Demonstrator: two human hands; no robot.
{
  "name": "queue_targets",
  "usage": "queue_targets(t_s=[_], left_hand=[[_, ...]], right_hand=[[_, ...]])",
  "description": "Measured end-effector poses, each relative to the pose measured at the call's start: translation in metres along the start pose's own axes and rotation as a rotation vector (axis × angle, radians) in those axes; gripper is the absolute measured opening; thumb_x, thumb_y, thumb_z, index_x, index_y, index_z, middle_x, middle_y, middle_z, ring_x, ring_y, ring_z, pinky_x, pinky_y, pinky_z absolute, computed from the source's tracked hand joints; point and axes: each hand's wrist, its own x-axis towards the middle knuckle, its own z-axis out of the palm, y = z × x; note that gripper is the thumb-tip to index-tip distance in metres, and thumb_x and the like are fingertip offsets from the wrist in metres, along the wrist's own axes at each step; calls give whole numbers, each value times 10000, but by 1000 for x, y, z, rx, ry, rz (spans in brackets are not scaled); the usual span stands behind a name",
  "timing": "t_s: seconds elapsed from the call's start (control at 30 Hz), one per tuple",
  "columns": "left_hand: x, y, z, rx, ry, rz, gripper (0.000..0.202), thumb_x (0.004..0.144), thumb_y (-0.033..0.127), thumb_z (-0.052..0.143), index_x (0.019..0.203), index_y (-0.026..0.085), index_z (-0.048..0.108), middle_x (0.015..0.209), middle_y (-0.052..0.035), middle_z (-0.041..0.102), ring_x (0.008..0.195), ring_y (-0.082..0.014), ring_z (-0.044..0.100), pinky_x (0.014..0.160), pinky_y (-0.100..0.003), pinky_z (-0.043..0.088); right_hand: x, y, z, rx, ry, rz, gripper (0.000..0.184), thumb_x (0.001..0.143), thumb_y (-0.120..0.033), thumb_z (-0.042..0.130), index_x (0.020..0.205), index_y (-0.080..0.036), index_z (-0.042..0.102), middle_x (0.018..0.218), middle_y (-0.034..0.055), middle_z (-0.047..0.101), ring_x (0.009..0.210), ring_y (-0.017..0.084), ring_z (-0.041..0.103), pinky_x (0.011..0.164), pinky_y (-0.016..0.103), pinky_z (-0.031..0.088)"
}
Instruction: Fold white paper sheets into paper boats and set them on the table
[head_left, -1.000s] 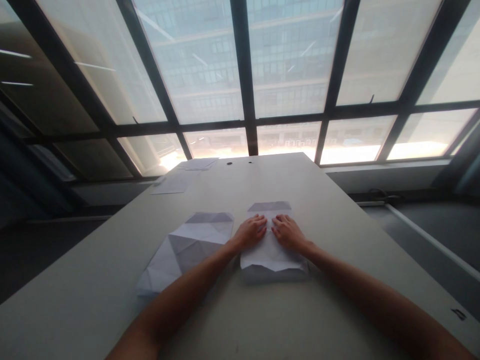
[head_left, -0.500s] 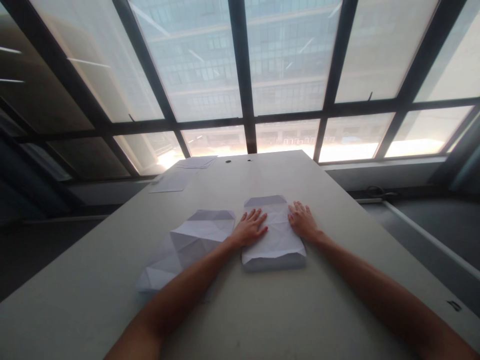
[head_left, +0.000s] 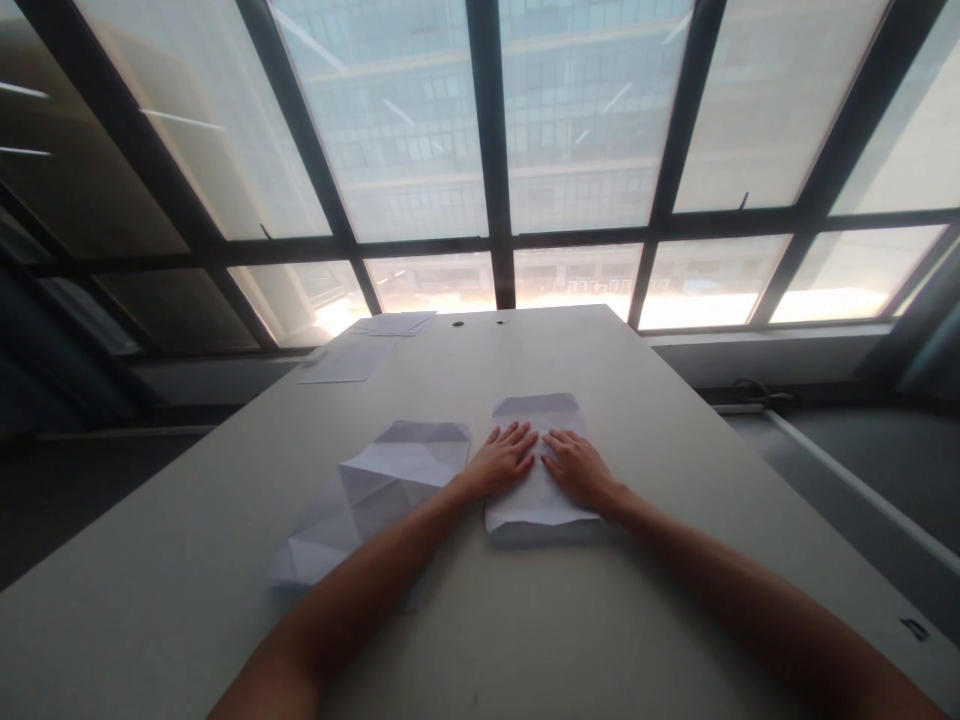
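A folded sheet of white paper [head_left: 525, 508] lies on the white table in front of me, with creases and raised flaps at its near and far ends. On its left part rests my left hand [head_left: 504, 460], flat with the fingers spread. My right hand [head_left: 576, 466] lies flat on the paper's right part, fingers stretched towards the left hand, the two close together near the middle. Left of this sheet are creased, partly unfolded white papers [head_left: 405, 462], which my left forearm partly covers.
More flat white sheets [head_left: 345, 362] lie at the table's far left, by the window. The white table [head_left: 660, 450] narrows away from me, with two small dark holes near its far edge. A small dark object [head_left: 913, 629] sits near the right edge.
My right hand has moved left from the paper's right edge onto its middle, close to my left hand. The left hand stays about where it was.
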Motion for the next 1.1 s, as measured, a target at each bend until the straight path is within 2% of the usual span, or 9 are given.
queue_targets(t_s=[0.1, 0.2, 0.33, 0.47, 0.57, 0.73, 0.87, 0.97, 1.1], left_hand=[[-2, 3, -2, -1, 18, 37, 586, 1009, 527, 323, 1544, 287, 302, 1620, -51, 244, 1496, -257, 210, 1199, -475, 175], [-4, 4, -3, -5, 17, 54, 628, 998, 556, 341, 1559, 286, 257, 1621, -55, 241, 1496, -256, 209, 1203, -463, 163], [-4, 4, -6, -11, -23, 68, 693, 992, 602, 319, 1577, 253, 191, 1634, -71, 172, 1512, -257, 142, 1210, -469, 115], [-4, 5, -11, -11, -80, 111, 752, 956, 680, 335, 1580, 322, 114, 1641, -45, 112, 1520, -271, 68, 1206, -513, 59], [-4, 5, -12, -11, -76, 120, 737, 957, 689, 315, 1576, 342, 117, 1641, -32, 124, 1520, -272, 76, 1204, -520, 62], [-4, 6, -10, 7, -56, 96, 673, 975, 663, 296, 1562, 345, 210, 1637, -27, 159, 1514, -271, 124, 1205, -507, 99], [-5, 6, -9, 7, -56, 80, 695, 985, 656, 252, 1574, 295, 183, 1638, -56, 142, 1517, -266, 103, 1204, -505, 96], [-4, 7, -9, 11, -49, 75, 722, 980, 668, 241, 1575, 262, 194, 1637, -76, 148, 1517, -266, 105, 1206, -497, 99], [-4, 7, -8, 12, -38, 68, 699, 982, 660, 256, 1565, 273, 236, 1633, -77, 170, 1513, -265, 135, 1205, -494, 117]], right_hand=[[4, 12, -1, -3, 34, 46, 476, 992, -341, 401, 1408, -139, 518, 1476, 149, 494, 1371, 231, 423, 1142, 347, 284], [7, 19, 2, 10, -23, 14, 569, 979, -405, 440, 1484, -142, 427, 1575, 156, 344, 1461, 255, 287, 1182, 398, 207], [8, 22, 6, 10, -95, 22, 598, 986, -426, 409, 1503, -126, 391, 1588, 167, 308, 1485, 254, 231, 1195, 416, 162], [9, 24, 5, -6, -128, 7, 624, 998, -506, 345, 1537, -191, 332, 1613, 144, 253, 1501, 256, 178, 1196, 473, 124], [8, 25, 5, -28, -136, 58, 605, 1014, -511, 275, 1544, -224, 318, 1624, 130, 224, 1503, 280, 164, 1187, 534, 103], [8, 25, 11, -65, -80, 172, 592, 1022, -467, 266, 1529, -174, 346, 1613, 161, 246, 1495, 305, 182, 1177, 559, 103], [8, 24, 14, -67, -33, 194, 579, 1018, -459, 302, 1504, -156, 389, 1590, 179, 299, 1484, 300, 219, 1180, 532, 119], [8, 23, 12, -61, -8, 167, 564, 1019, -444, 316, 1492, -151, 406, 1587, 184, 305, 1487, 293, 212, 1182, 528, 110], [8, 22, 8, -31, -43, 97, 541, 1025, -419, 302, 1486, -158, 417, 1585, 165, 320, 1485, 267, 227, 1181, 509, 143]])
